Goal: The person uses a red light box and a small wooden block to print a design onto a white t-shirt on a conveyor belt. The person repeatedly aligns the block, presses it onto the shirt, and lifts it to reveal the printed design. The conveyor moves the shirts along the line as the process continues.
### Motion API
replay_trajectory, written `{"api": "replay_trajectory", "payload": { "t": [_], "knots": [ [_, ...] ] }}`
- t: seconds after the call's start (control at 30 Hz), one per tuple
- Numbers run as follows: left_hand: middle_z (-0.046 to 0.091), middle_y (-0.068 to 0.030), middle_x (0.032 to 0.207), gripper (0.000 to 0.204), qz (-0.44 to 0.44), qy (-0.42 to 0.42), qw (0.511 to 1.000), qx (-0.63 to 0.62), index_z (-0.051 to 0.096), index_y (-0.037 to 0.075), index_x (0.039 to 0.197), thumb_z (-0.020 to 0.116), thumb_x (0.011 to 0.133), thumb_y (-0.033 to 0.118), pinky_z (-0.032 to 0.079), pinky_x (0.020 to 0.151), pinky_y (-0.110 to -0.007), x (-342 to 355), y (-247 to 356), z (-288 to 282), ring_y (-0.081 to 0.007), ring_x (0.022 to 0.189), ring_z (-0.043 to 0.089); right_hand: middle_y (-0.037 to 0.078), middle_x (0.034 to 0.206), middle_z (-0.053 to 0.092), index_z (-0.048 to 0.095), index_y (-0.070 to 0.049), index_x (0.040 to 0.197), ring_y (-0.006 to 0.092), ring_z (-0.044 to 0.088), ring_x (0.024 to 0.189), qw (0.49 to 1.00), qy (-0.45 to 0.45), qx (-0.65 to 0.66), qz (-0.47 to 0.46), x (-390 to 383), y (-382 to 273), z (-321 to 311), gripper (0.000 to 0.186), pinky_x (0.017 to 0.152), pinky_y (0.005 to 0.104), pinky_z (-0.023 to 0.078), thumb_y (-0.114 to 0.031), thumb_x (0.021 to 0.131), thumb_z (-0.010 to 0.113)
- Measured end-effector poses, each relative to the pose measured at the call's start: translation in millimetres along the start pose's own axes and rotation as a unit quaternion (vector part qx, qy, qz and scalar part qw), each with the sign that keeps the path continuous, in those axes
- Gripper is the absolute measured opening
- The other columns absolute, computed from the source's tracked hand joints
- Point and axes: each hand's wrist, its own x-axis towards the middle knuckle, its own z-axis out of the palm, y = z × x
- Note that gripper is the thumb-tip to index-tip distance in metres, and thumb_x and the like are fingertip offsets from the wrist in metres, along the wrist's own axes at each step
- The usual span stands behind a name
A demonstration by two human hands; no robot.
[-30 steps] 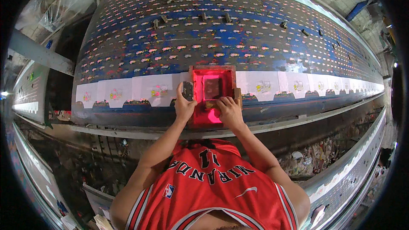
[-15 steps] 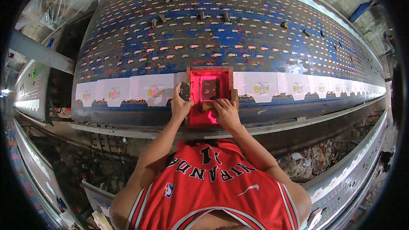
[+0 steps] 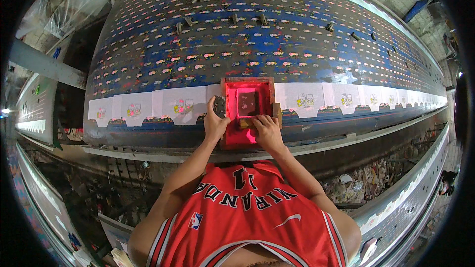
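Observation:
A small wooden screen-printing frame [image 3: 247, 80] lies across the row of white pieces, its inside coated in bright pink-red ink, with a darker rectangular window [image 3: 247, 103] in the mesh. My left hand [image 3: 216, 124] is closed around the dark block [image 3: 220, 106] on the frame's left side, thumb against the rim. My right hand [image 3: 269, 132] grips a wooden squeegee [image 3: 246, 124] inside the frame, below the window; its fingers hide part of it. To the left is a white piece [image 3: 166, 101] printed with pink and yellow figures; a white piece [image 3: 292, 96] to the right has a fainter print.
The long printing table [image 3: 208, 76] bears many rows of small prints and blue stains. Several small dark blocks [image 3: 263, 20] lie further back on it. A rail [image 3: 316, 145] runs along its near edge. Scraps [image 3: 358, 183] litter the floor; another table [image 3: 405, 212] stands at lower right.
The frame and both hands appear very slightly further right, partly because the view has shifted. Both hands keep the same hold, and the squeegee remains below the window.

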Motion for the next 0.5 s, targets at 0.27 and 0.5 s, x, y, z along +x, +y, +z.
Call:
{"api": "replay_trajectory", "payload": {
  "t": [0.27, 0.5],
  "knots": [
    [0.070, -0.0211, 0.122, 0.094, -0.035, -0.030, 0.998, -0.045, 0.040, 0.009, 0.155, 0.077, 0.068, 0.005, 0.055, 0.095, -0.044, 3.5, 0.1, -6.1, -0.0354, 0.105, 0.072, 0.007, 0.123, 0.069, 0.072, -0.009, 0.119, 0.0273, 0.065, 0.116, 1.000, 0.008, -0.008, -0.007, -0.6, -2.2, 1.4, 0.035, 0.095, 0.0468, 0.047, -0.014, 0.084, 0.073],
    [0.068, -0.0206, 0.123, 0.094, -0.025, -0.025, 0.998, -0.047, 0.039, 0.008, 0.155, 0.076, 0.068, 0.003, 0.055, 0.093, -0.042, 4.6, -3.2, -7.1, -0.0337, 0.103, 0.072, 0.007, 0.123, 0.069, 0.071, -0.009, 0.123, 0.0277, 0.064, 0.116, 1.000, 0.018, -0.009, -0.018, 5.0, -6.5, -9.2, 0.043, 0.096, 0.0464, 0.047, -0.012, 0.080, 0.074]
  ]
}}
